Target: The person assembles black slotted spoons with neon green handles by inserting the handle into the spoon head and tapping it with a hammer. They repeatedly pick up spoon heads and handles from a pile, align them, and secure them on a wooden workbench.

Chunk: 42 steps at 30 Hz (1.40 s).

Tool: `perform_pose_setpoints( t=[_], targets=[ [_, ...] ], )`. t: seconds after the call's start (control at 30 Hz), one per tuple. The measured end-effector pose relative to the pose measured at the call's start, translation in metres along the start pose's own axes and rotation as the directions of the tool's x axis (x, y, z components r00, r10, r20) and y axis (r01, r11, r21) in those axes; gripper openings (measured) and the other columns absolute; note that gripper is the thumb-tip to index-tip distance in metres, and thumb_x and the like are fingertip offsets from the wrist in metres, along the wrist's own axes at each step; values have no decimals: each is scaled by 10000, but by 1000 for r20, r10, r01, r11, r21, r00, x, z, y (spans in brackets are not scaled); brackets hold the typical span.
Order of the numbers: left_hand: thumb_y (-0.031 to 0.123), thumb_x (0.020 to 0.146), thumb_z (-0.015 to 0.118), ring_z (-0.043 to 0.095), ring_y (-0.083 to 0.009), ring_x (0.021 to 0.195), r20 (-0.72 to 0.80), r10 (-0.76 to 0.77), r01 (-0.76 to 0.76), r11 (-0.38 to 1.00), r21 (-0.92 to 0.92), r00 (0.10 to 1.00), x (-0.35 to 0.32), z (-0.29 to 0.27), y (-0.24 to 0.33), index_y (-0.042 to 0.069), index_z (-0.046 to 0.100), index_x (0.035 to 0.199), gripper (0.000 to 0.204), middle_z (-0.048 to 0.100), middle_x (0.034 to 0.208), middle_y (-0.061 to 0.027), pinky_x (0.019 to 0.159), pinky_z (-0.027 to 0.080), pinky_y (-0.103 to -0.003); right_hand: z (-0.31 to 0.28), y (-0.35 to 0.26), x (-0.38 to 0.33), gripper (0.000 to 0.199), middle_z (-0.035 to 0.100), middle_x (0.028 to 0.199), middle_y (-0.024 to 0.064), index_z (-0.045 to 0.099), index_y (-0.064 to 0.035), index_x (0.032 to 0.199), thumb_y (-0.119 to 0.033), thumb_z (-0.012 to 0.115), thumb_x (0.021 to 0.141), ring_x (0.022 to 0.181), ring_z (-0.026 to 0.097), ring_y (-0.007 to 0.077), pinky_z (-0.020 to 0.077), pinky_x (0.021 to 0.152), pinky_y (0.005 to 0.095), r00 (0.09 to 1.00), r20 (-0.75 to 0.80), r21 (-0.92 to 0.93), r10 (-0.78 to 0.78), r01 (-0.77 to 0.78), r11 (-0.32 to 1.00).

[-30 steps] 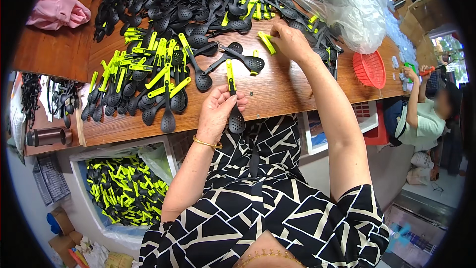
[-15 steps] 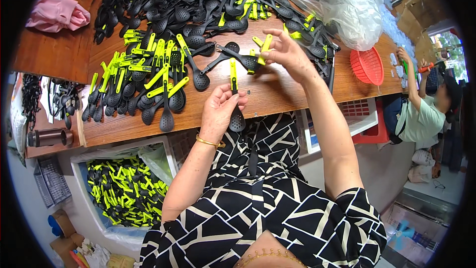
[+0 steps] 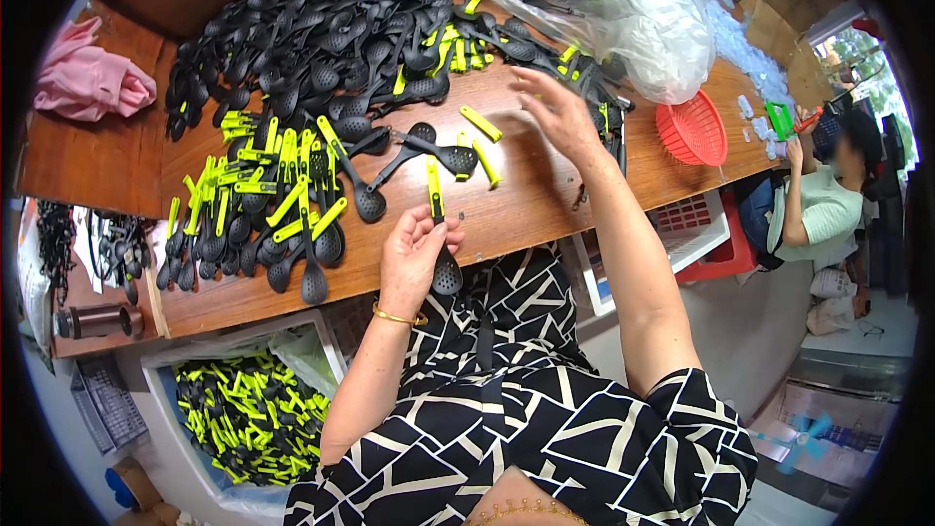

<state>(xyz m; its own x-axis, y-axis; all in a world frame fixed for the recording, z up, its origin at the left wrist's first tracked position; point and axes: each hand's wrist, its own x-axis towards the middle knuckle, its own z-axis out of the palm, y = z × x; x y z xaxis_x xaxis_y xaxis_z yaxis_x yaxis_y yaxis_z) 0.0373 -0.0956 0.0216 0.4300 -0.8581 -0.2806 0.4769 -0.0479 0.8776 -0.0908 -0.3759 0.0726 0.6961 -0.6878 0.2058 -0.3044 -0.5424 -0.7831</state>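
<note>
My left hand (image 3: 414, 248) pinches a small black perforated spoon (image 3: 447, 275) by its neck, just over the table's front edge. Its yellow-green handle (image 3: 433, 180) points away from me and the bowl points toward me. Fingers spread, my right hand (image 3: 563, 112) is over the table with nothing in it. Beside it lie a loose yellow-green handle piece (image 3: 481, 124) and a second handle piece (image 3: 486, 164). Left of these, a black spoon (image 3: 456, 158) rests across other spoons. Yellow-green-handled spoons (image 3: 243, 175) lie in a heap to the left.
A large pile of black spoons (image 3: 331, 58) covers the table's back. Clear plastic bags (image 3: 623, 19) and a red basket (image 3: 692, 131) are on the right. Below the table's left side stands a lined crate of yellow-green-handled pieces (image 3: 248, 414). Another person (image 3: 818, 200) works at far right.
My right hand has let go of a yellow-green handle piece, now lying on the table, and has opened and drawn away from it. My left hand keeps its spoon. The whole view has shifted.
</note>
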Motion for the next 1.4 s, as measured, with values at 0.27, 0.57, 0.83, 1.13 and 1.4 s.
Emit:
perform_pose_setpoints(
  t=[0.27, 0.57, 0.83, 1.13, 1.4],
  targets=[
    [62, 1022, 613, 730, -204, 939, 38, -5, 6, 1000, -7, 999, 1, -2, 1, -18, 540, 1267, 268, 712, 1099, -149, 833, 604, -309, -16, 73, 67, 566, 449, 1579, 120, 517, -219, 1493, -522, 543, 1016, 1477, 371, 368, 278, 1194, 558, 1000, 0, -638, -2, 2, 770],
    [33, 1031, 585, 727, -239, 980, 55, -74, 77, 996, -46, 996, -1, -6, 4, -19, 516, 1300, 282, 698, 1128, -188, 866, 607, -345, -15, 45, 141, 355, 704, 1262, 75, 711, -193, 1249, -352, 709, 932, 1240, 580, 306, 398, 1032, 528, 977, -17, -554, -212, 168, 815],
    [25, 1039, 571, 727, -280, 1010, 52, -136, 140, 987, -75, 989, -3, -9, 11, -30, 483, 1340, 318, 687, 1137, -213, 895, 610, -395, -69, 42, 243, 1104, 367, 1638, 139, 200, -299, 1643, -465, 857, 771, 1546, 257, 367, 174, 1242, 607, 996, -81, -940, -46, -61, 336],
    [12, 1027, 590, 728, -290, 1014, 40, -182, 184, 980, -69, 983, -3, -8, 16, -33, 492, 1338, 330, 690, 1131, -210, 901, 610, -402, -50, 107, 238, 419, 752, 1028, 135, 621, -137, 1274, -351, 637, 914, 1044, 707, 332, 442, 999, 579, 997, 62, -911, -52, 78, 405],
    [26, 1028, 598, 734, -275, 1004, 7, -220, 220, 971, -99, 975, -1, -8, 23, -25, 507, 1316, 307, 700, 1119, -194, 901, 612, -393, -61, 55, 203, 120, 736, 892, 107, 710, -123, 945, -138, 610, 880, 852, 736, 296, 550, 780, 446, 896, 374, -824, -241, 440, 357]
  ],
)
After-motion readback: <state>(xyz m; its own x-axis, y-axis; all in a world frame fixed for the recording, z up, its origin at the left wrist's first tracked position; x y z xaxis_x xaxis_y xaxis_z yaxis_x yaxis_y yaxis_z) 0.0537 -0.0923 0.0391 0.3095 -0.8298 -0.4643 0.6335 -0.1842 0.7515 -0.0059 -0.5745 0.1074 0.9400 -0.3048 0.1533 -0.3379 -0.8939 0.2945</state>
